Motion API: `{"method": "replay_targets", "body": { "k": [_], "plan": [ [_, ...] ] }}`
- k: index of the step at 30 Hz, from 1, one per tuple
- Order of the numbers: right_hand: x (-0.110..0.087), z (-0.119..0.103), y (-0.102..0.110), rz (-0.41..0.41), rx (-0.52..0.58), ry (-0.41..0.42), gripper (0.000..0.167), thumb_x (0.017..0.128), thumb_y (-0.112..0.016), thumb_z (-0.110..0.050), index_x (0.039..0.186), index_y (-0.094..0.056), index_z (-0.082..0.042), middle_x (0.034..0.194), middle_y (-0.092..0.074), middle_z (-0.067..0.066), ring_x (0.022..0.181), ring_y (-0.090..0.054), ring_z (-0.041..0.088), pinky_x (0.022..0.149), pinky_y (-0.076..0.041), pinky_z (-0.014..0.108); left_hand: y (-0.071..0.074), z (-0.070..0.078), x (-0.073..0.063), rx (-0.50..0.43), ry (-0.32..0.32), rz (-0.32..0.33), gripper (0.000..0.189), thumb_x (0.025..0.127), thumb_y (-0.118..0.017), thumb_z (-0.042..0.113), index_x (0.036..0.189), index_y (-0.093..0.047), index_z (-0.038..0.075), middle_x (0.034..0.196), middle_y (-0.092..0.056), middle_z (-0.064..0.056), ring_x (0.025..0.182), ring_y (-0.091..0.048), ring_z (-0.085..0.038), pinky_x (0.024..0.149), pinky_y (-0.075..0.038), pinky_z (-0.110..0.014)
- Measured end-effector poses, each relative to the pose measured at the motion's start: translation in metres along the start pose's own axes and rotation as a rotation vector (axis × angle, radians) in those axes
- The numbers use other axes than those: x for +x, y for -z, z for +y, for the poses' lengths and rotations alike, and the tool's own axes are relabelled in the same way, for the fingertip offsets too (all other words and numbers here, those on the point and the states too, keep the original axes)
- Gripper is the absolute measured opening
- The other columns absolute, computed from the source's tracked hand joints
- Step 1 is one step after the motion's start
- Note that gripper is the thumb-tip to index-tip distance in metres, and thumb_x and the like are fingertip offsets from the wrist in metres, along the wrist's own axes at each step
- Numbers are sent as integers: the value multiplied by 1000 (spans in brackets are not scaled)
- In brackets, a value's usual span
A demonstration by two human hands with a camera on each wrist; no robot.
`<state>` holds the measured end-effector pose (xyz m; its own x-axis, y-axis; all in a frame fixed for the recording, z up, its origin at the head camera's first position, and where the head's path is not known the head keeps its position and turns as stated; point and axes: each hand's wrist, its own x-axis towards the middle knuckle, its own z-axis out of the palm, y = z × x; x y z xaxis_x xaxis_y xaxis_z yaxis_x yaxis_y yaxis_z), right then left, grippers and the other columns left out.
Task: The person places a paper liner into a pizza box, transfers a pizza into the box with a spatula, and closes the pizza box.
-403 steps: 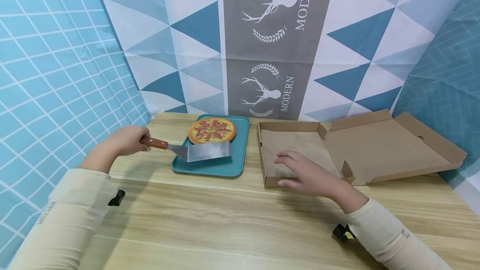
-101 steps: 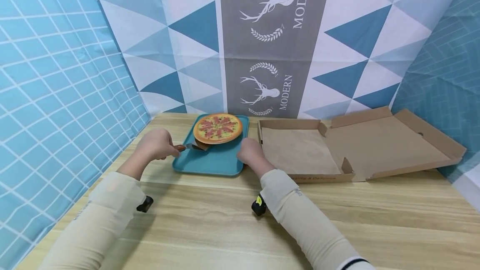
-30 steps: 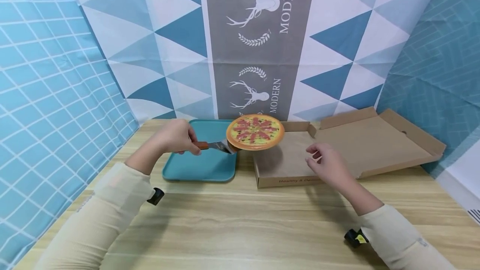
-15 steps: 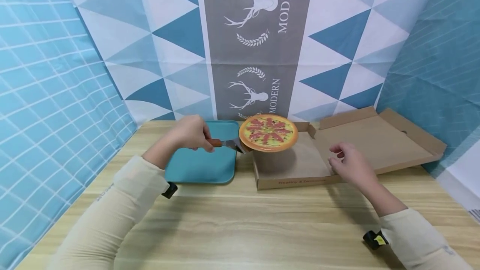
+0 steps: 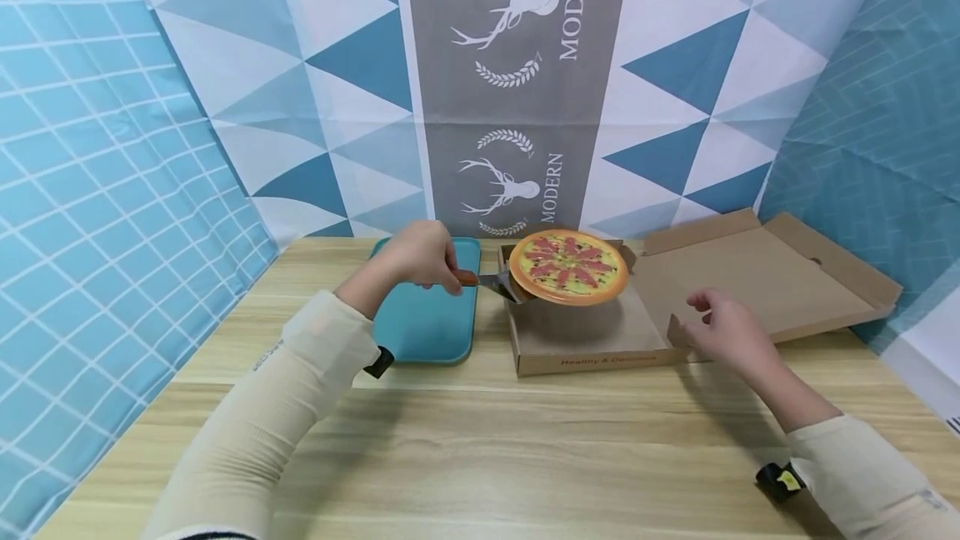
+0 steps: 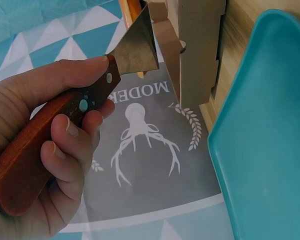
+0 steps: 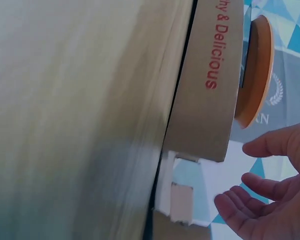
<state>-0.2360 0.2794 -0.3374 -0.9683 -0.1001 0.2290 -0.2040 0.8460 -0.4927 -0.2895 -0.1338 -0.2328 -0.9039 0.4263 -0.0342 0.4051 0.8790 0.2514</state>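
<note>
left hand (image 5: 426, 255) clamped on spatula (image 5: 491, 281) | pizza (image 5: 568, 267) rides it, right of that hand, above box (image 5: 592, 362) | right hand (image 5: 729, 335) apart, empty | advice: stay level, lower slowly, slip spatula out

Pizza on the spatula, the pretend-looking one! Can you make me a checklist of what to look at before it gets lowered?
1. Left hand gripping the spatula handle: ok, fingers curled round it.
2. Pizza resting on the blade: ok.
3. Box open: ok, its lid is folded back to the side.
4. Right hand out from under the pizza: ok, it is near the front right corner of the box, holding nothing.
5. Pizza lined up inside all the walls: cannot tell; it is above the box, but the head view looks at a slant.
</note>
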Motion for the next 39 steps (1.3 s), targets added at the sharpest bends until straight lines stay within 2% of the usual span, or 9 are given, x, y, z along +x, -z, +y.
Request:
{"method": "replay_targets", "body": {
  "k": [7, 15, 22, 28, 34, 39],
  "plan": [
    [-6, 13, 1, -105, 48, -23, 49, 90, -66, -16, 122, -49, 17, 111, -56, 34, 98, -58, 46, 75, -53, 51, 0, 3, 14, 45, 4, -7, 15, 71, -85, 27, 69, -75, 16, 59, -66, 1, 51, -59, -16, 51, -50, -30],
    [-4, 17, -2, -307, 380, -117, 50, 96, -54, -5, 131, -32, 24, 113, -49, 33, 92, -62, 29, 75, -57, 35, 3, 11, 20, 72, 31, -38, 17, 71, -84, 27, 63, -73, 17, 61, -67, -5, 49, -56, -14, 50, -48, -30],
    [-4, 17, -3, -369, 495, -139, 49, 98, -52, -4, 129, -28, 27, 117, -47, 36, 96, -60, 28, 78, -56, 36, 8, 17, 17, 92, 29, -48, 17, 72, -85, 25, 65, -73, 15, 57, -64, -2, 49, -55, -14, 51, -48, -30],
    [-3, 17, -3, -397, 524, -145, 51, 99, -51, -5, 130, -27, 28, 121, -45, 39, 100, -60, 28, 81, -56, 36, 11, 19, 14, 106, 31, -54, 16, 72, -84, 24, 64, -73, 14, 59, -65, -4, 48, -54, -14, 50, -48, -29],
    [-1, 15, -2, -410, 480, -149, 49, 99, -51, -3, 130, -28, 28, 120, -47, 38, 99, -61, 28, 81, -55, 35, 13, 19, 12, 133, 32, -60, 18, 72, -84, 25, 62, -72, 15, 61, -66, -4, 47, -54, -13, 51, -49, -30],
    [0, 12, 0, -415, 454, -185, 52, 99, -52, -5, 130, -27, 29, 122, -44, 40, 98, -61, 30, 82, -55, 35, 13, 21, 11, 136, 41, -70, 19, 72, -85, 24, 62, -72, 14, 62, -67, -6, 47, -54, -13, 51, -49, -30]
  ]
}}
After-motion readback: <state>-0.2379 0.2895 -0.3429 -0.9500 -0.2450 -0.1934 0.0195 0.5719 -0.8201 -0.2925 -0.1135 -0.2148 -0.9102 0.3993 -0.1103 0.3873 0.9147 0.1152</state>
